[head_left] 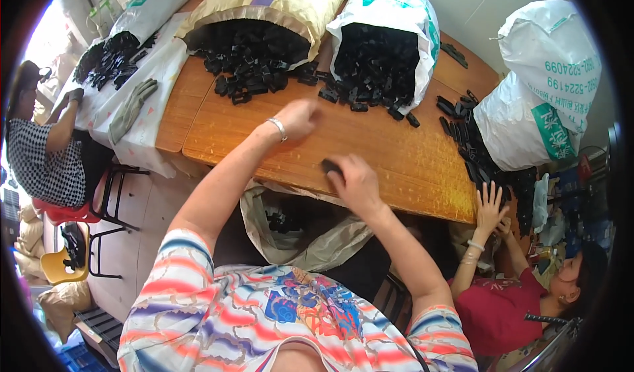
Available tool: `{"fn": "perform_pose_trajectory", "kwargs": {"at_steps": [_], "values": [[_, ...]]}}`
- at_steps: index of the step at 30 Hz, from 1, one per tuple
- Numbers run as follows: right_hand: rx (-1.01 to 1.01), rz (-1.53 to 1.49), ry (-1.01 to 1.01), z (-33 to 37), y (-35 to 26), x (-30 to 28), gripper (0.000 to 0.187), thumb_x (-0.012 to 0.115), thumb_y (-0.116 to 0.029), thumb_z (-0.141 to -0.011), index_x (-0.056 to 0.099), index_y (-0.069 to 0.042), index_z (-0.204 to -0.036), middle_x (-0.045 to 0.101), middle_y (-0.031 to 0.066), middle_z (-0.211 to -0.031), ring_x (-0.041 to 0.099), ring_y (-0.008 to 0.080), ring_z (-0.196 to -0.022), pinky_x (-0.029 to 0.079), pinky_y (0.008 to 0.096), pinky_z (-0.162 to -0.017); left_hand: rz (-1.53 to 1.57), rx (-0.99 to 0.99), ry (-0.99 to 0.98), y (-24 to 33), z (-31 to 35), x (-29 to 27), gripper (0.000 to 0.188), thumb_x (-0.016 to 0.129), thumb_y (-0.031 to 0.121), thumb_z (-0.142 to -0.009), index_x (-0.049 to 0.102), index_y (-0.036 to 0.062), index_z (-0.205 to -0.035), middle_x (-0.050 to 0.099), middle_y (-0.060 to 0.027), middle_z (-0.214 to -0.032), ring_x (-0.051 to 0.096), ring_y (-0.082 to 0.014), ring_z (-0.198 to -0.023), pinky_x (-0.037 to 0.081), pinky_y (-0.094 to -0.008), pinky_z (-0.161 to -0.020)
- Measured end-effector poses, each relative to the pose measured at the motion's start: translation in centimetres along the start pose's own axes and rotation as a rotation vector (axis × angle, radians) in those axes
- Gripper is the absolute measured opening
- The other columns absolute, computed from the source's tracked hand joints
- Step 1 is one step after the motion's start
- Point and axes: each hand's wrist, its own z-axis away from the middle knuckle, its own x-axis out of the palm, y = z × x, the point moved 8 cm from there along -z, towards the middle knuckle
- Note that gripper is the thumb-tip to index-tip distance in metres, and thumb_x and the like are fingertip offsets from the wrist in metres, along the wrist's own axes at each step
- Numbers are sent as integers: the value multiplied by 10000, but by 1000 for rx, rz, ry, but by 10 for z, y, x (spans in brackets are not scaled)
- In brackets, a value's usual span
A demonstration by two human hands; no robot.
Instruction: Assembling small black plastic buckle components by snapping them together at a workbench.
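Observation:
My left hand (297,119) is over the brown wooden table (403,167), just in front of a heap of small black plastic pieces (254,75). Its fingers are smeared by motion, so I cannot tell what they hold, if anything. Close to the table's near edge, my right hand (356,186) is closed on a black plastic piece (331,167), which sticks out at the fingertips. The heap spills from a tan sack (317,9) lying on its side. Similar black pieces pour from a white sack (429,32) beside it.
Below the near edge hangs an open sack (317,256) with black pieces inside. At right, a person in red (495,312) reaches to black pieces by a white sack (528,121). At left, another person (49,147) sits at a covered table with a grey glove (132,111).

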Motion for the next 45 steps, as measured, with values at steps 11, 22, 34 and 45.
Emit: {"fn": "perform_pose_trajectory", "kwargs": {"at_steps": [11,22,34,45], "values": [[54,-8,155,-55,59,-19,163,670,-101,-819,670,-48,-973,622,148,-975,625,347,-887,509,438,-749,-165,3,364,-3,-32,-8,165,691,127,-800,708,82,-957,628,-134,-986,596,-343,-1003,503,-429,-867],[13,424,-150,-110,112,-1,173,637,-82,-838,613,-61,-1007,604,191,-993,654,390,-799,551,445,-701,29,-22,213,19,11,7,245,734,181,-784,711,57,-994,611,-145,-954,620,-334,-894,510,-422,-791],[239,18,124,-54,78,-24,214,736,-71,-785,639,-41,-974,638,115,-836,638,311,-758,509,384,-687,34,-51,231,9,14,12,268,768,112,-737,696,62,-990,598,-135,-945,623,-314,-871,517,-401,-788],[10,-11,100,-72,50,-1,238,718,1,-755,660,-46,-981,628,106,-944,636,337,-829,511,406,-698,37,-69,210,4,11,14,304,803,148,-717,695,55,-986,614,-132,-952,624,-315,-882,510,-397,-794]]}}
